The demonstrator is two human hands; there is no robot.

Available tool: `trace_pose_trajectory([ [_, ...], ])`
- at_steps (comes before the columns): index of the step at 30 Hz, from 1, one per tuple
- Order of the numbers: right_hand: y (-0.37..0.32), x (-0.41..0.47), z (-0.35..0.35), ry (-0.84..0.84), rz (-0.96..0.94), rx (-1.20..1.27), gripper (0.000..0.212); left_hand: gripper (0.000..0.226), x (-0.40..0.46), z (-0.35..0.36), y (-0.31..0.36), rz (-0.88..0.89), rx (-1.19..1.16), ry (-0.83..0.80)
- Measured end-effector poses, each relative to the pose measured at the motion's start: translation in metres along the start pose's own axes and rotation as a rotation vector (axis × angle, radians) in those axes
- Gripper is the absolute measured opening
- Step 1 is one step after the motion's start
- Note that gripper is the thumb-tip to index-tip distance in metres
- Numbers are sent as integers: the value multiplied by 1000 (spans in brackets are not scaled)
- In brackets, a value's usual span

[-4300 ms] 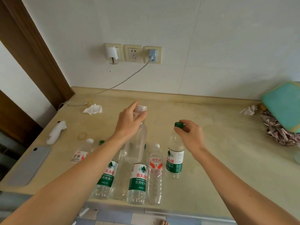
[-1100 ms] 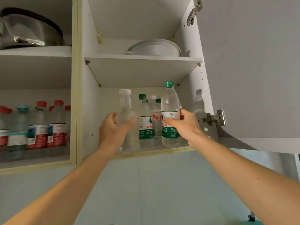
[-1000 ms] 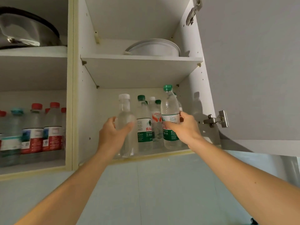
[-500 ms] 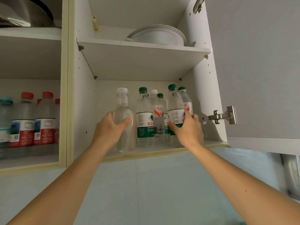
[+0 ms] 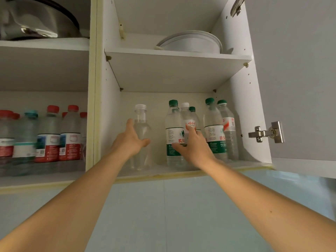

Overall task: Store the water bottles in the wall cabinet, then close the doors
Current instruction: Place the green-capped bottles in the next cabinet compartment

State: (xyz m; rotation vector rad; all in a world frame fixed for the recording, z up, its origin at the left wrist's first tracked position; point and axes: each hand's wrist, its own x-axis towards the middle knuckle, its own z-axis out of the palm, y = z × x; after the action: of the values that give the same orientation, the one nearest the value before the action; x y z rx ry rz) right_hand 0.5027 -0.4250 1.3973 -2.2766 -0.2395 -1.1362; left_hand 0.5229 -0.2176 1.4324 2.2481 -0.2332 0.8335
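We spread our left hand (image 5: 131, 140), fingers loose around the unlabelled clear bottle (image 5: 141, 135) standing near the lower shelf's (image 5: 163, 172) front edge | our right hand (image 5: 193, 145) lies open, fingers against the green-capped bottles (image 5: 173, 131) mid-shelf | two more bottles (image 5: 220, 128) by the right wall | cabinet door (image 5: 294, 79) open.

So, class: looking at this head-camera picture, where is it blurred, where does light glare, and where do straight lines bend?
Head view: the red-capped bottles at the left edge are smeared by motion blur, while the green-capped bottle is sharper; a bright glint sits on the metal pot; the hinge also shines; the cabinet door leans from wide-angle distortion.
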Motion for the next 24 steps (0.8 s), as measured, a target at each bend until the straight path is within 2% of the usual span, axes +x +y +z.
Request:
trace_pose_trajectory([
  [3,-14,11,13,-70,65,26,67,110,8,-4,-5,3,67,-22],
  [7,-24,26,31,-160,119,15,74,109,18,-5,-13,-31,157,2],
  [10,-29,45,40,-255,144,47,79,102,24,5,-15,-41,200,70],
  [16,-42,82,49,-507,232,61,87,70,38,27,-20,-86,290,173],
  [24,-43,114,69,-694,227,90,60,75,56,39,-16,-181,365,196],
])
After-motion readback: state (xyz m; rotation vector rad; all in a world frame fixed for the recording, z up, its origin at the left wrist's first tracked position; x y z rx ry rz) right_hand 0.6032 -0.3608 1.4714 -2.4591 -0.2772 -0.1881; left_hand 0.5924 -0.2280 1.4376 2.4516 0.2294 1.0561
